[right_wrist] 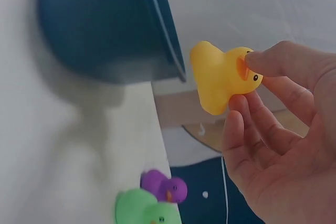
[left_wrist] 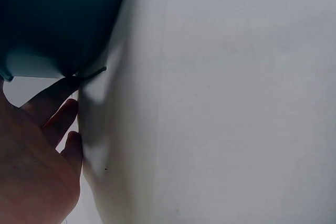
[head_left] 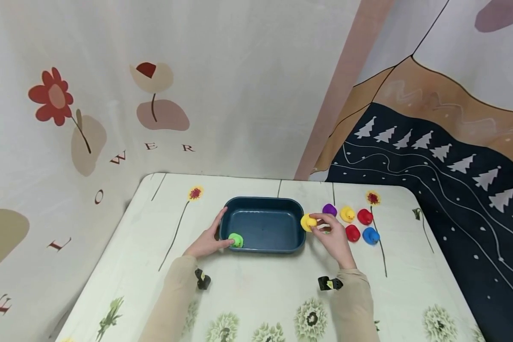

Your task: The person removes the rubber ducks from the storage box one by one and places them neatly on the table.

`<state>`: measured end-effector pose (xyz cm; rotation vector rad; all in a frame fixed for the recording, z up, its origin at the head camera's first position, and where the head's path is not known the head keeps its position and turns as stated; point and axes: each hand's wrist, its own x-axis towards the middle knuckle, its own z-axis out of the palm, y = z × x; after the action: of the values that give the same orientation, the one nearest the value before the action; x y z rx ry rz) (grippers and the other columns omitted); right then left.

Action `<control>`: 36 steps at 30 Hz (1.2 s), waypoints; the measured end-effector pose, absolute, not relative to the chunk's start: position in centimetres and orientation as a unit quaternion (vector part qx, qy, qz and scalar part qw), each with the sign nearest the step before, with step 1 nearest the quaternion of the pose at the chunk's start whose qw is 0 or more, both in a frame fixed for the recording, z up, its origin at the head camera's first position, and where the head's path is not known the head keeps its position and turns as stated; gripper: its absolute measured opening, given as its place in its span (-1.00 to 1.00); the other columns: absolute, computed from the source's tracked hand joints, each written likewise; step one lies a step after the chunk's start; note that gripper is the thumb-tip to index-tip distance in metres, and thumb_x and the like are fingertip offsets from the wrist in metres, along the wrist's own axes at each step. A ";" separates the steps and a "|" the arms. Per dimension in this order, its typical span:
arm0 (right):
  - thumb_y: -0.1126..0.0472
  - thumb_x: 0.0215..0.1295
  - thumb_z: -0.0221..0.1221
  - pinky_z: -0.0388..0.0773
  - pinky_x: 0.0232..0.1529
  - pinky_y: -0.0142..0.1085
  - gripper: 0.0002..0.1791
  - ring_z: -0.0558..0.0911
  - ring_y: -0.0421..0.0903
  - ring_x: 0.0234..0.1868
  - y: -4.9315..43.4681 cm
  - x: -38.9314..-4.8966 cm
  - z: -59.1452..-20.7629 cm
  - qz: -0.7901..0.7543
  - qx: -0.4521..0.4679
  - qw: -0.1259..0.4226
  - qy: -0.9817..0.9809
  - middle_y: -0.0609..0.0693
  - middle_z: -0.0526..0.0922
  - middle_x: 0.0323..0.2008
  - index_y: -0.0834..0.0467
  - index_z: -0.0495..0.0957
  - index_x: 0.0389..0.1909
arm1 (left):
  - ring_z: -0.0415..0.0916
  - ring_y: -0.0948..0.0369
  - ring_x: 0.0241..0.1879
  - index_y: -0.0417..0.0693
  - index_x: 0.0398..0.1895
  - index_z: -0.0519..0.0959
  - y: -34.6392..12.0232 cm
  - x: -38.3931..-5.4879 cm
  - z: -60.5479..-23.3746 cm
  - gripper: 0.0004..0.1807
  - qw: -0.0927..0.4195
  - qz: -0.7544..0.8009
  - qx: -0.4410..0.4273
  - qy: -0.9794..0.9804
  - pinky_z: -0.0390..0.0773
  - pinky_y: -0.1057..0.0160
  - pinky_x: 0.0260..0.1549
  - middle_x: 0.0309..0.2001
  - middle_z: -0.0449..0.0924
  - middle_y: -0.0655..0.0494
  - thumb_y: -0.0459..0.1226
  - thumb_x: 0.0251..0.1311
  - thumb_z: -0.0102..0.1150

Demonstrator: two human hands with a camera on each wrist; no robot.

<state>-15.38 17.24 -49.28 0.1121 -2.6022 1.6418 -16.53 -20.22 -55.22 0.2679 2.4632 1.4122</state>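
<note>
A dark blue rectangular basin point(head_left: 262, 249) stands on the table. My left hand point(head_left: 207, 241) grips its left end, fingers along the outer wall and thumb over the front rim. In the left wrist view, the fingers point(left_wrist: 50, 100) lie against the basin point(left_wrist: 58, 30). Inside the front left corner sits a light green rubber duck point(head_left: 236, 240), close to my thumb tip. My right hand point(head_left: 334, 238) pinches a yellow rubber duck point(head_left: 308, 222) by its head, at the basin's right rim. The right wrist view shows this duck point(right_wrist: 215, 80) beside the basin wall, held above the table.
Right of my right hand lie more rubber ducks: purple point(head_left: 329, 209), yellow point(head_left: 347, 213), two red ones point(head_left: 365, 217) and a blue one point(head_left: 371, 235). A green duck point(right_wrist: 139, 208), partly hidden by my hand in the head view, lies next to the purple one. Printed fabric hangs behind the table.
</note>
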 end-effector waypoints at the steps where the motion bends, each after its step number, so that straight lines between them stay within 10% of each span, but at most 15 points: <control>1: 0.39 0.22 0.27 0.53 -0.16 -0.39 -0.68 0.53 0.06 -0.09 17.5 -15.4 -49.3 0.529 0.036 0.034 -0.847 0.15 0.55 -0.04 0.23 0.61 0.02 | 0.01 -0.29 0.36 0.32 0.56 -0.21 -20.2 -16.6 -55.2 0.09 0.145 0.486 0.094 0.857 0.13 -0.27 0.23 0.49 -0.14 -0.25 -0.13 0.14 0.37; 36: 0.43 0.18 0.29 0.55 -0.16 -0.29 -0.69 0.56 0.04 -0.19 22.9 -12.2 -53.6 0.469 0.032 0.007 -0.883 0.14 0.58 -0.12 0.27 0.61 -0.03 | -0.01 -0.26 0.38 0.45 0.54 -0.24 -20.6 -16.9 -55.4 0.11 0.150 0.492 0.108 0.851 0.13 -0.23 0.25 0.50 -0.17 -0.21 -0.02 0.12 0.37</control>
<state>-12.24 22.92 -53.61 0.0988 -2.7611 1.4669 -16.90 -20.64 -55.45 0.3099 2.4443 1.4145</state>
